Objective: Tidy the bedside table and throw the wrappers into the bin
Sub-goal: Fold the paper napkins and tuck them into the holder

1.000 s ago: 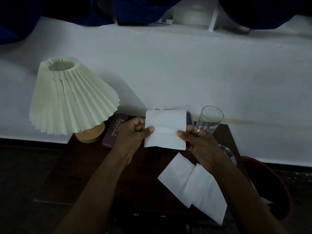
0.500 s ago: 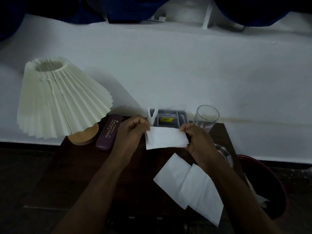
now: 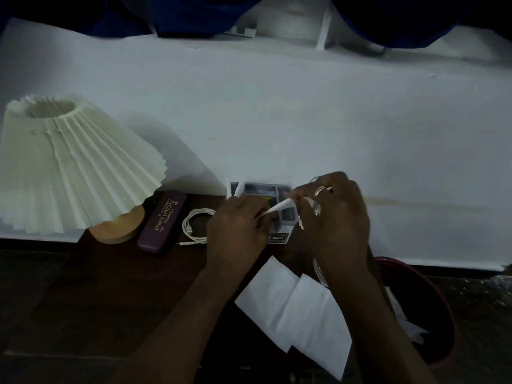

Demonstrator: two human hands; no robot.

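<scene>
Both hands pinch one folded white tissue (image 3: 279, 207), seen edge-on as a thin strip above the grey organiser tray (image 3: 281, 189). My left hand (image 3: 238, 231) grips its lower left end; my right hand (image 3: 336, 217), with a ring on it, grips the upper right end. Two more white tissues (image 3: 293, 309) lie flat and overlapping near the front right of the dark wooden bedside table (image 3: 110, 295). A dark red bin (image 3: 432, 286) with white scraps inside stands on the floor to the right of the table.
A pleated cream lamp (image 3: 74, 164) on a wooden base stands at the table's back left. Beside it lie a maroon spectacle case (image 3: 163, 220) and a coiled white cable (image 3: 196, 225). A drinking glass is mostly hidden behind my right hand. A white wall runs behind.
The tissue was held up open, then folded in half, and is now folded flatter into a thin strip. Both hands moved toward the tray, and my right hand now covers the glass.
</scene>
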